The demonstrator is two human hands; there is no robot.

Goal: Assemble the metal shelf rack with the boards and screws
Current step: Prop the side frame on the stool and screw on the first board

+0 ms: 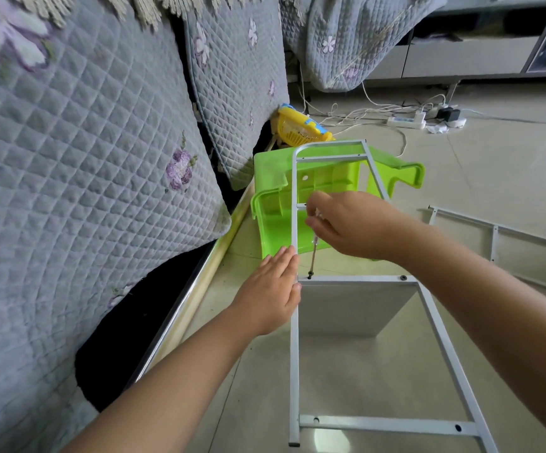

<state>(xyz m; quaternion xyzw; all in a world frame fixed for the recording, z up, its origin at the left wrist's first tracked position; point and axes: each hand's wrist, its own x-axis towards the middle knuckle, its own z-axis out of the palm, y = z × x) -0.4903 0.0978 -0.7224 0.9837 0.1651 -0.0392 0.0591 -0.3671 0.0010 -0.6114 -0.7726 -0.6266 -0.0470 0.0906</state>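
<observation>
A grey metal side frame (294, 354) with crossbars lies flat in front of me, its far end over a green stool. A grey board (353, 305) stands under its middle crossbar (359, 279). My right hand (346, 223) grips the handle of a screwdriver (312, 253) whose tip meets a screw (310, 274) at the left end of that crossbar. A second screw (403, 278) sits at the crossbar's right end. My left hand (273, 295) lies flat with straight fingers against the frame's left rail, next to the screw.
A green plastic stool (271, 178) lies tipped behind the frame. A second metal side frame (506, 237) lies on the floor at right. A quilted sofa (85, 158) runs along the left. A yellow basket (294, 125), a power strip (405, 122) and cables lie beyond.
</observation>
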